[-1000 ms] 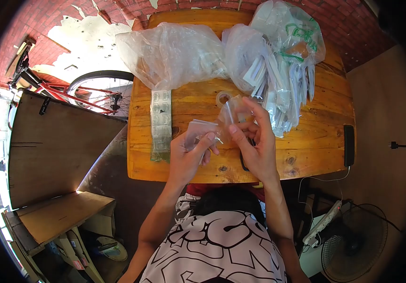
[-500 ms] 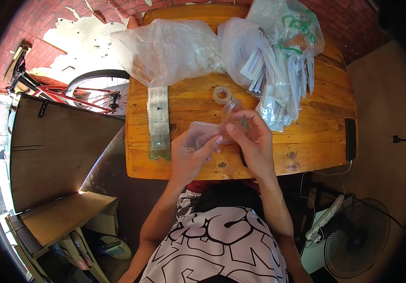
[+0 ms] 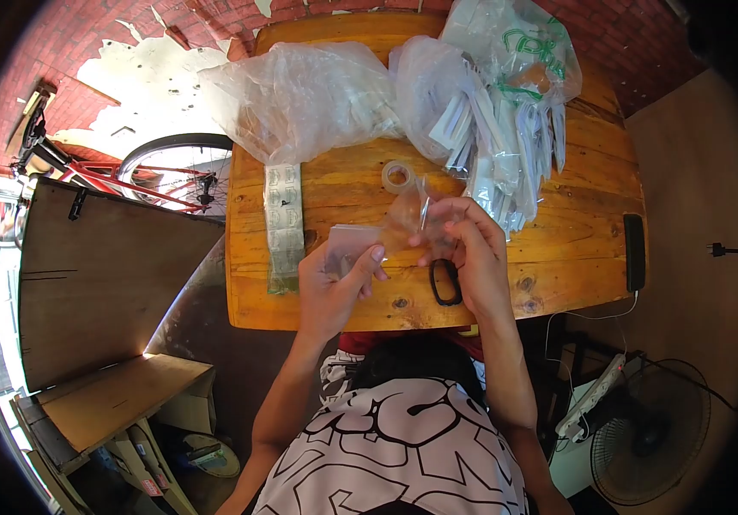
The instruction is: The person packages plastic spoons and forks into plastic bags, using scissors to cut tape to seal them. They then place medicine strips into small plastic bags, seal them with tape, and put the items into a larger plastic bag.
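Observation:
My left hand (image 3: 330, 287) is closed on a small clear plastic packet (image 3: 347, 242) with a pale flat piece in it, the thumb pressed along its right side. A clear plastic sheet (image 3: 403, 216) stretches between the packet and my right hand (image 3: 480, 257), whose fingers pinch its other end. Just under the right fingers lies a black loop-shaped handle (image 3: 445, 296) on the table; the rest of it is hidden. A roll of clear tape (image 3: 387, 177) rests behind the sheet.
On the wooden table (image 3: 352, 300) lie a strip of silvery packets (image 3: 284, 215), a large translucent bag (image 3: 300, 94) and several clear-wrapped white bundles (image 3: 506, 154). A black phone-like slab (image 3: 635, 253) with a white cable sits at the right edge. A fan (image 3: 650, 429) stands below right.
My hands have moved apart, drawing the clear plastic out between them. The left has shifted left with the packet, and the black handle has come into view beside my right hand.

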A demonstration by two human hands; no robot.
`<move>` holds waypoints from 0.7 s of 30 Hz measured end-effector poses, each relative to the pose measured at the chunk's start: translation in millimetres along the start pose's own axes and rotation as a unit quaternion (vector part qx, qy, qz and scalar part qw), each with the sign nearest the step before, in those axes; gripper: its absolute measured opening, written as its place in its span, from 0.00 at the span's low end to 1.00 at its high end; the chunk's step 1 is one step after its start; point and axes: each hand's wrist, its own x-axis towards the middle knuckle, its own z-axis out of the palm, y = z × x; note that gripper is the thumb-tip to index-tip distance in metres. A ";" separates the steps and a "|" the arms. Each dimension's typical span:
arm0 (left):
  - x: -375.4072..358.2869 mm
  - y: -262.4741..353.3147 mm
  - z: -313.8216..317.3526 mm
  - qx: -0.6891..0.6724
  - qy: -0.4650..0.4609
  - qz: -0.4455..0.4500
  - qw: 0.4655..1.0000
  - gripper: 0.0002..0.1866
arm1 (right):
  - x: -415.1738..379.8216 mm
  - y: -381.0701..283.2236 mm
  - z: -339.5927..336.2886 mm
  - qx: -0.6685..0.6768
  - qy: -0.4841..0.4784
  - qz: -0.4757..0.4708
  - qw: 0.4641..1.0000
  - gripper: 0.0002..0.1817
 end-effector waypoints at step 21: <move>0.0 16.1 -22.4 0.105 0.040 -0.051 0.992 0.11 | 1.0 -9.6 -3.3 -0.109 0.061 -0.022 0.992 0.12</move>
